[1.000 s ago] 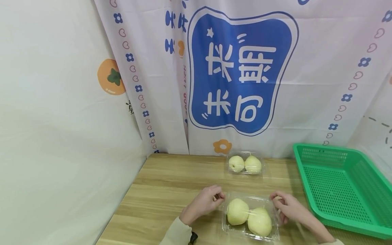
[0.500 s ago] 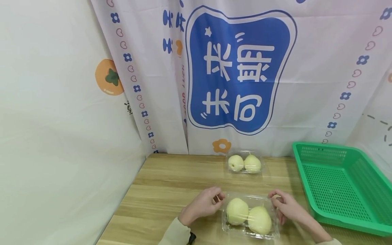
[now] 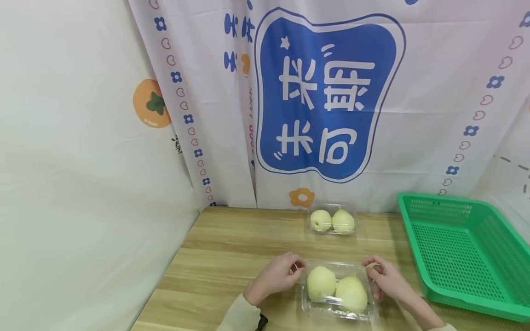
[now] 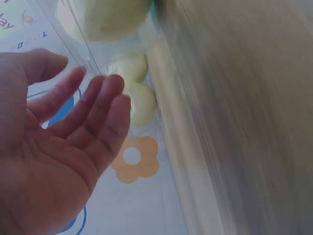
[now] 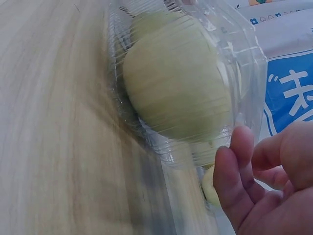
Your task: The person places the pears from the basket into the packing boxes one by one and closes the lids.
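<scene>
In the head view a clear plastic clamshell box [image 3: 339,317] with two pale yellow pears [image 3: 321,283] stands on the table before me. My left hand [image 3: 278,272] is at its far left corner; the left wrist view shows loosely bent fingers, thumb apart from the index, tips close to the lid's edge. My right hand [image 3: 388,279] is at the far right corner. Seen from the right wrist, its bent fingertips [image 5: 240,139] meet the edge of the box. Nothing shows gripped between them.
Behind it, by the printed curtain [image 3: 414,151], sits a second clear box [image 3: 333,233] with two more pears. A green plastic basket [image 3: 449,299] takes up the right side of the wooden table [image 3: 219,257].
Glints on the near box's lid have shifted, and its far edge shows slightly higher. Both hands keep almost the same place at the box's corners.
</scene>
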Demonstrator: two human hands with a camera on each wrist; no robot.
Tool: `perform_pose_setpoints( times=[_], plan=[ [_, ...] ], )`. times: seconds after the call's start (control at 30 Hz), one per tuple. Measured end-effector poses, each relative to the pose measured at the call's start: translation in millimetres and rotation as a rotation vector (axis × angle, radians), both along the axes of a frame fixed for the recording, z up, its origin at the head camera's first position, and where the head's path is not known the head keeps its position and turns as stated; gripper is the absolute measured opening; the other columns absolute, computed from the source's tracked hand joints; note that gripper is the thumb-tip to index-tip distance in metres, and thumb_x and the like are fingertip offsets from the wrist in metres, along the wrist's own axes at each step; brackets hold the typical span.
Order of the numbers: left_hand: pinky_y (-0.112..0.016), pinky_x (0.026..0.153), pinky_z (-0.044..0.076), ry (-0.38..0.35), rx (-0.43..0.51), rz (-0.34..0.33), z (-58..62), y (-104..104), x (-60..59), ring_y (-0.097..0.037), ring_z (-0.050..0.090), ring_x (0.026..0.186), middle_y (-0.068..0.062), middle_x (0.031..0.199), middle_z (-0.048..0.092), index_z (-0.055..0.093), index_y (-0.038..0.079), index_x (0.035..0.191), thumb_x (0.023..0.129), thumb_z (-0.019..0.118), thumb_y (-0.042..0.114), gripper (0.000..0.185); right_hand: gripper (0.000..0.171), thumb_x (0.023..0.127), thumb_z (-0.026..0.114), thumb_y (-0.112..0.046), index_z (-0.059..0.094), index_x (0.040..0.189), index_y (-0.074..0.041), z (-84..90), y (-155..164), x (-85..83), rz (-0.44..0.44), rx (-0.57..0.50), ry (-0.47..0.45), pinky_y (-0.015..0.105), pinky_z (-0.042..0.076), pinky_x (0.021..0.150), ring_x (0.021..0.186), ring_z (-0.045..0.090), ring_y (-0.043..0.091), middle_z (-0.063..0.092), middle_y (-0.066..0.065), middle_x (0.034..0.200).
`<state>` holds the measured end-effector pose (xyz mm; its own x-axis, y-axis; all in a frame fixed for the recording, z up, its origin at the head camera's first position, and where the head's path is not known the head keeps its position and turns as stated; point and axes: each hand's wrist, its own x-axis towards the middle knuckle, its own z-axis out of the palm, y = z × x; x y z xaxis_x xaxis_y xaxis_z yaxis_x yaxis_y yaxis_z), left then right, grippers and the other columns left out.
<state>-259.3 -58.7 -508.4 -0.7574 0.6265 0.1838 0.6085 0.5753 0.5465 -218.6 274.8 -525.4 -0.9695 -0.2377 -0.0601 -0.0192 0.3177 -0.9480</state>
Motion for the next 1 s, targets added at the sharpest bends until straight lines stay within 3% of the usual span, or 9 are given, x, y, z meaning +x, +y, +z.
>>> perform_pose_setpoints(
  times=[0.23,0.4,0.6,1.0],
  plan=[
    [-0.015,0.072,0.049,-0.011,-0.016,0.068,-0.3,6,-0.2,0.002,0.056,0.085,0.007,0.098,0.063,0.064,0.015,0.107,0.099,0.055,0.022,0.014,0.031,0.1,0.048,-0.008,0.045,0.125,0.009,-1.8,-3,-2.4,-0.056,-0.002,-0.006,0.039,0.053,0.044,0.045,0.055,0.014,0.058,0.01,0.073],
    [-0.014,0.069,0.049,-0.02,-0.01,0.058,1.1,7,2.2,0.004,0.057,0.082,0.005,0.1,0.066,0.062,0.011,0.118,0.101,0.051,0.023,0.024,0.03,0.099,0.048,-0.006,0.045,0.126,0.008,-3.1,-1,-4.4,-0.083,-0.002,0.003,0.036,0.052,0.044,0.045,0.055,0.013,0.059,0.011,0.077],
    [-0.017,0.053,0.047,-0.156,0.015,0.031,3.7,5,10.1,0.002,0.052,0.057,0.005,0.088,0.067,0.049,0.008,0.138,0.104,0.047,0.025,0.039,0.028,0.099,0.048,-0.005,0.046,0.124,0.007,-5.1,0,-4.9,-0.104,-0.011,0.011,0.031,0.051,0.044,0.045,0.055,0.012,0.058,0.009,0.076],
    [-0.019,0.063,0.05,-0.267,0.046,0.049,-3.5,-3,14.8,0.001,0.058,0.069,0.01,0.091,0.065,0.032,0.01,0.151,0.101,0.046,0.05,0.066,0.029,0.099,0.05,-0.006,0.047,0.124,0.007,-6.5,0,-7.2,-0.14,-0.034,0.0,0.033,0.051,0.044,0.045,0.054,0.014,0.057,0.009,0.074]
  ],
)
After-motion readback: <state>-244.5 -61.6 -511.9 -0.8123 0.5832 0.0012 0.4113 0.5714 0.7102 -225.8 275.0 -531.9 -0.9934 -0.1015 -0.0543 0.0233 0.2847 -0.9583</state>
